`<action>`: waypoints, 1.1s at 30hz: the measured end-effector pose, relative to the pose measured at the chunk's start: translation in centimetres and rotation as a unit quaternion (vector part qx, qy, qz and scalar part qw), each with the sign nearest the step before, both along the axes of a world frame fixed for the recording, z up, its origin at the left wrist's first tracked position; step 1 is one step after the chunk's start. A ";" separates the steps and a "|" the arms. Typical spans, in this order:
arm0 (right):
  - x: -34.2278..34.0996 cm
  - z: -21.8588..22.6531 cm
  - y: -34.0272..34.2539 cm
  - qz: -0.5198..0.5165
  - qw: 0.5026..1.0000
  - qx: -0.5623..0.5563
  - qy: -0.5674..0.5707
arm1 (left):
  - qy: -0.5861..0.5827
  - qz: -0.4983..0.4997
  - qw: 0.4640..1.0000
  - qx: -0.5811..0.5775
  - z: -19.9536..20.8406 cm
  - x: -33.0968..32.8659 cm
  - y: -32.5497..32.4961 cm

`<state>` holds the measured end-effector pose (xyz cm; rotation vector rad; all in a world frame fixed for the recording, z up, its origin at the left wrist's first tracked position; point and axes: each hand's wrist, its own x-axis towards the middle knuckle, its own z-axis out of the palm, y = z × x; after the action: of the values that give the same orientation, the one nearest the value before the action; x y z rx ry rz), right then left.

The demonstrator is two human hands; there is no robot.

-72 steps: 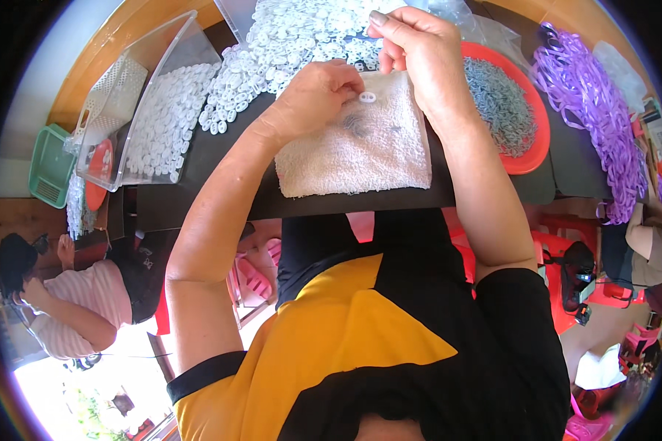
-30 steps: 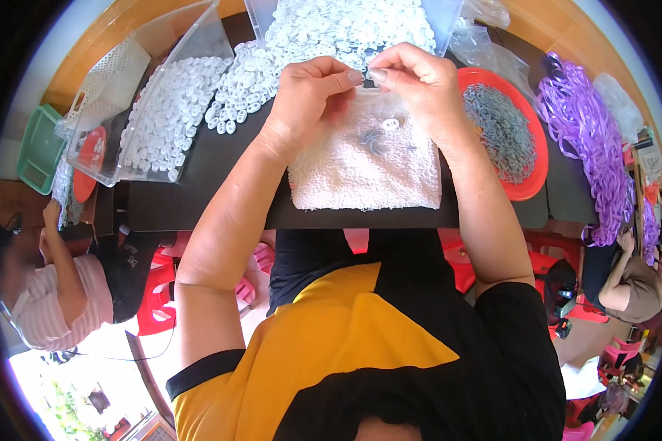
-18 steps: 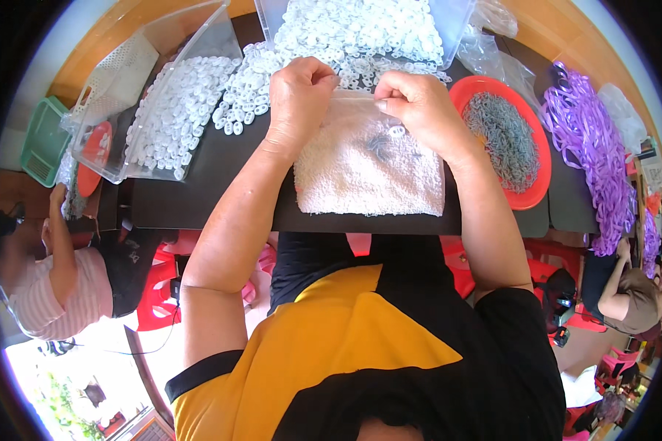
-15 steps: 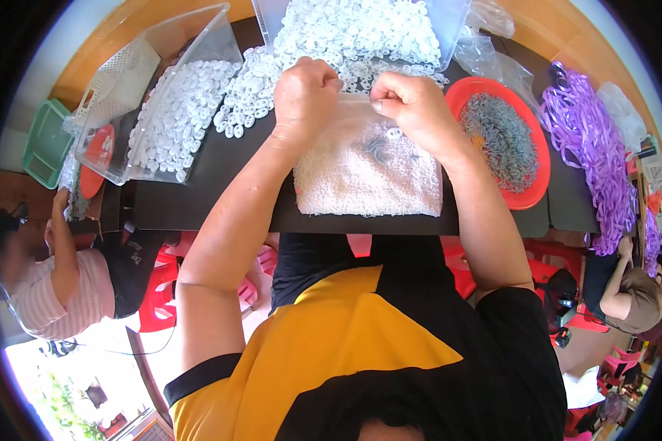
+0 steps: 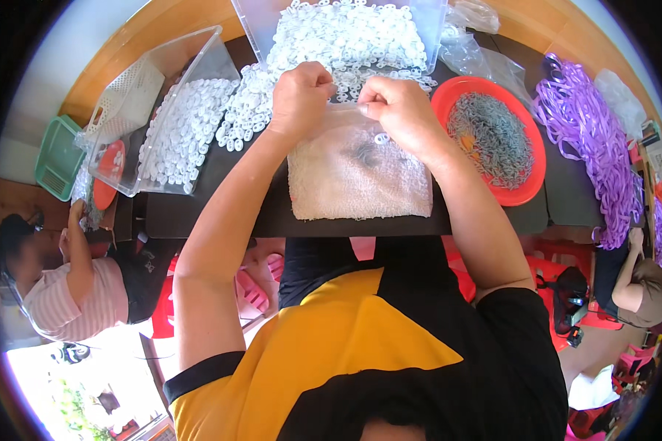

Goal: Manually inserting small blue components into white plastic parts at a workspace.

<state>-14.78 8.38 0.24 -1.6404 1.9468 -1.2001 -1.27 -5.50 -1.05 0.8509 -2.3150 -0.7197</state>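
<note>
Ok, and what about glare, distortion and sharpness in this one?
Head view: the bright patch at lower left is blown out; head view: the white pieces at top centre wash toward white; head view: the wooden panel bends with the fisheye; head view: left hand and right hand look fairly sharp, but anything in their grip is indiscernible.

Small white oval piece (image 5: 382, 138) on the far half of a grey-marked, pale towel (image 5: 360, 197)
</note>
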 end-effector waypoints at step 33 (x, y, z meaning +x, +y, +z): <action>2.1 0.6 -0.1 0.016 0.958 -0.168 -0.233 | 0.201 -0.093 0.901 0.373 2.0 2.5 6.2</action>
<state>-12.70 8.30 0.79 -1.3554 1.4778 -1.7896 1.18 0.75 0.90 0.6879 -1.7432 -1.7516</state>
